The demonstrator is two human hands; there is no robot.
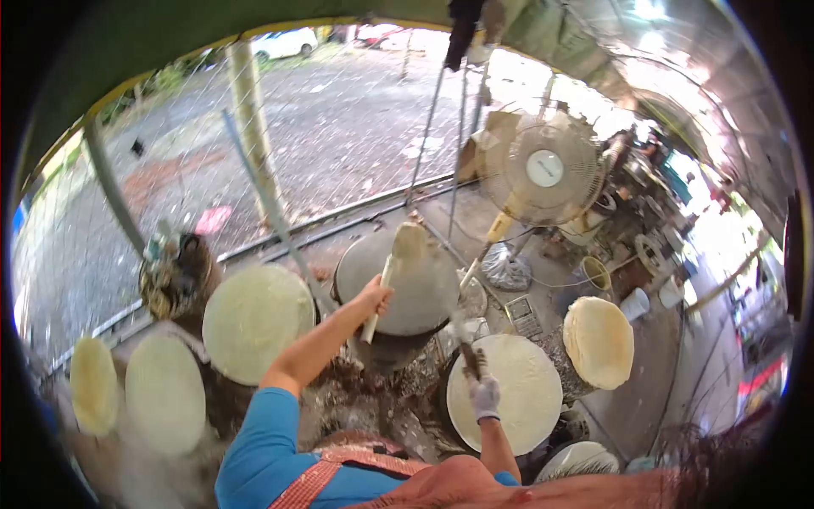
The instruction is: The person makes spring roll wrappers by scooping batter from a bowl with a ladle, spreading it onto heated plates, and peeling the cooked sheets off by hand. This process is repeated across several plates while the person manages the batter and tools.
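Sheets of thin, pale batter are seen on round steaming drums all around. A long flat stick (392,273) is held in the left hand (374,297), with its fingers wrapped tight around the lower part. The wide top end of the stick is laid over the grey drum top (424,293) at twelve o'clock. A short dark tool (468,355) is gripped in the gloved right hand (485,396), fingers closed around it, above the pale round sheet (517,394) at two o'clock. More sheets are spread at nine and ten o'clock (254,318). The sheets are likely soft, wet and easy to tear, so they are best lifted from under an edge. The stick is probably light and stiff. A fan (543,168) is stood at one o'clock.
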